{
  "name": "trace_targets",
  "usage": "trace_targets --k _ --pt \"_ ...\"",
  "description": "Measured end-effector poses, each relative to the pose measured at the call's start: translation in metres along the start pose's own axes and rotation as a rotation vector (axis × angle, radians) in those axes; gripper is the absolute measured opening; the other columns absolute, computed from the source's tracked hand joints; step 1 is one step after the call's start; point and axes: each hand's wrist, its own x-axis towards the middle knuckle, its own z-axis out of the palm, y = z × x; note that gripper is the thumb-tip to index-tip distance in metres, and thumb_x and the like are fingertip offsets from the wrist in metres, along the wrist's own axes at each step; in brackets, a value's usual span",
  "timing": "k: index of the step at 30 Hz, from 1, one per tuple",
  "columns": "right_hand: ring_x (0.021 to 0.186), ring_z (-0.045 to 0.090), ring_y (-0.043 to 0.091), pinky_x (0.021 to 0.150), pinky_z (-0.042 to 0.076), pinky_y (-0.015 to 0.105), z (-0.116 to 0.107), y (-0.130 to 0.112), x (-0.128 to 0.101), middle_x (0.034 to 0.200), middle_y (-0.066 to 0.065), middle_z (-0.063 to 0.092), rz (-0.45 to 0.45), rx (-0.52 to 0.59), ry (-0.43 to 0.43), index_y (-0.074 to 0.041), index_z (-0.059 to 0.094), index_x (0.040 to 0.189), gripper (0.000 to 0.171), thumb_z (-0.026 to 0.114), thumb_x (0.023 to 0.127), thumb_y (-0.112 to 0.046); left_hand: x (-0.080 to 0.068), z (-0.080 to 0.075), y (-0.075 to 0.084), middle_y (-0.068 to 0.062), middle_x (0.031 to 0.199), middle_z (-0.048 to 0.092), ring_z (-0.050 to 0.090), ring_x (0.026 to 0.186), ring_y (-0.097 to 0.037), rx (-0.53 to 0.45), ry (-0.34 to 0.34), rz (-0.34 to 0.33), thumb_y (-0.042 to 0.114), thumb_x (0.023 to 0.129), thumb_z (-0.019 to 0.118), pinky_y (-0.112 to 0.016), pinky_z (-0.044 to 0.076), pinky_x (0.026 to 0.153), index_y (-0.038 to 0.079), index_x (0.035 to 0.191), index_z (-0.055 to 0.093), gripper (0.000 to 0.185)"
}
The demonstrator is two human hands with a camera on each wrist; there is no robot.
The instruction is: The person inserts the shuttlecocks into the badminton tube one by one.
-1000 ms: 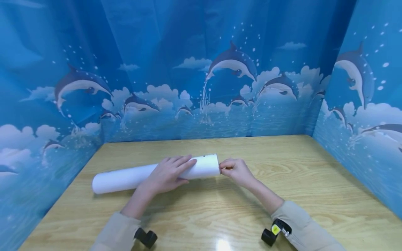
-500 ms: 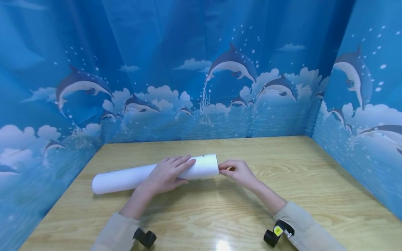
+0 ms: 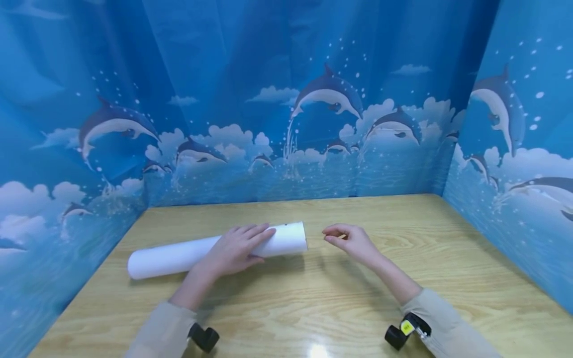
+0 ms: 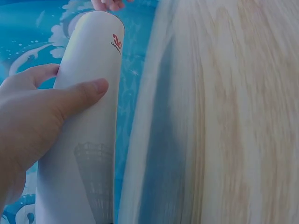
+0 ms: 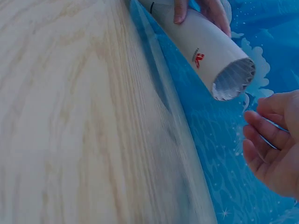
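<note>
A white shuttlecock tube [image 3: 286,239] with a shuttlecock picture printed on its side lies slanted above the wooden table, its right end raised. My left hand [image 3: 236,248] grips it from above near that end; in the left wrist view the thumb [image 4: 88,93] lies across the side, by a small red logo. The tube's open mouth [image 5: 233,79] faces my right hand in the right wrist view, and a ring of white feather tips shows inside. My right hand [image 3: 355,242] is apart from the mouth, just to its right, fingers loosely bent with nothing visible between them.
The wooden table [image 3: 403,223] runs back to a blue curtain [image 3: 268,74] printed with dolphins and clouds, which also encloses the left and right sides. Black wrist cameras [image 3: 203,338] are strapped over both beige sleeves.
My right hand has drawn away to the right from the tube's mouth, and its fingers have loosened. My left hand keeps its grip on the tube, nearly unmoved.
</note>
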Motion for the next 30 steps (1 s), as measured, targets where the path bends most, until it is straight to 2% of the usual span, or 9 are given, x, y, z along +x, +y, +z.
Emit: trace_targets --k 4,10,17,22,27,30 --pt "0.088 0.059 0.022 0.069 0.051 0.032 -0.008 0.005 -0.001 0.101 0.01 0.067 0.02 -0.015 0.01 -0.002 0.063 0.114 0.028 0.06 0.091 -0.017 -0.002 0.001 -0.006 -0.013 0.136 0.048 0.053 0.112 -0.031 -0.007 -0.05 -0.006 0.031 0.072 0.079 -0.049 0.046 0.09 0.01 0.138 0.044 0.077" --pt "0.09 0.059 0.026 0.073 0.051 0.045 -0.02 0.011 -0.005 0.101 0.012 0.065 0.047 0.015 0.009 0.0 0.06 0.118 0.033 0.058 0.093 -0.02 -0.006 0.002 -0.011 -0.014 0.136 0.047 0.052 0.114 -0.033 -0.029 -0.143 -0.037 0.03 0.075 0.077 -0.05 0.044 0.092 0.01 0.139 0.043 0.076" --pt "0.092 0.061 0.025 0.077 0.051 0.045 -0.03 0.009 -0.008 0.102 0.013 0.065 0.054 0.022 -0.006 0.002 0.058 0.119 0.033 0.055 0.094 -0.019 -0.007 0.008 -0.012 -0.015 0.136 0.047 0.049 0.118 -0.033 -0.054 -0.23 -0.052 0.031 0.077 0.075 -0.052 0.041 0.095 0.011 0.141 0.041 0.075" --pt "0.092 0.06 0.025 0.076 0.051 0.046 -0.035 0.009 -0.011 0.102 0.013 0.065 0.054 0.018 -0.012 0.003 0.057 0.121 0.035 0.053 0.096 -0.021 -0.009 0.01 -0.012 -0.016 0.135 0.047 0.047 0.12 -0.033 -0.039 -0.214 -0.03 0.034 0.076 0.075 -0.053 0.039 0.097 0.01 0.141 0.04 0.077" --pt "0.091 0.06 0.025 0.072 0.051 0.045 -0.04 0.015 -0.011 0.102 0.013 0.066 0.055 -0.026 -0.006 0.002 0.058 0.12 0.035 0.053 0.096 -0.023 -0.009 0.007 -0.015 -0.014 0.14 0.043 0.04 0.126 -0.035 -0.007 -0.172 -0.057 0.042 0.076 0.073 -0.057 0.027 0.104 0.012 0.142 0.038 0.08" --pt "0.095 0.06 0.028 0.073 0.051 0.043 -0.043 0.018 -0.011 0.106 0.014 0.065 0.037 -0.103 0.012 0.001 0.059 0.119 0.034 0.053 0.095 -0.023 -0.008 0.002 -0.015 -0.013 0.141 0.042 0.039 0.127 -0.033 0.015 -0.139 -0.077 0.044 0.08 0.069 -0.055 0.024 0.106 0.012 0.142 0.038 0.077"
